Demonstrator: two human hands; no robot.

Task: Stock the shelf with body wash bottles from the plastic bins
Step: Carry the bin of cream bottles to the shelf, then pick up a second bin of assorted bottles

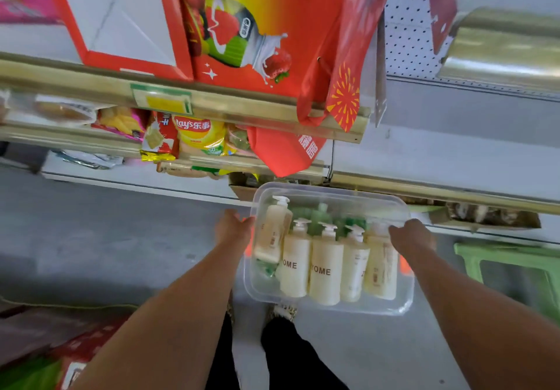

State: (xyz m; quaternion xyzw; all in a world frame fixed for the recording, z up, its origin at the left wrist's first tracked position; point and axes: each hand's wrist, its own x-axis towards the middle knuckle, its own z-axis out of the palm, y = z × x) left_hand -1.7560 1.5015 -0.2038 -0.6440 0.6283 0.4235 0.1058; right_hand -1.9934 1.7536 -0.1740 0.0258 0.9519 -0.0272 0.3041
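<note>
A clear plastic bin [330, 306] hangs in front of me above the floor, held by both ends. My left hand [233, 227] grips its left rim and my right hand [410, 235] grips its right rim. Inside stand several cream pump bottles of body wash [325, 271], one leaning at the left, with green bottles [318, 215] behind them. The shelf [439, 159] with a gold edge strip runs ahead of the bin on the right and looks bare.
Snack bags [197, 135] fill the left shelves, under red gift boxes [242, 26] and a hanging red bag [285, 150]. A green plastic stool [515, 265] stands at the right. Cardboard boxes lie low by the shelf base. My feet show below the bin.
</note>
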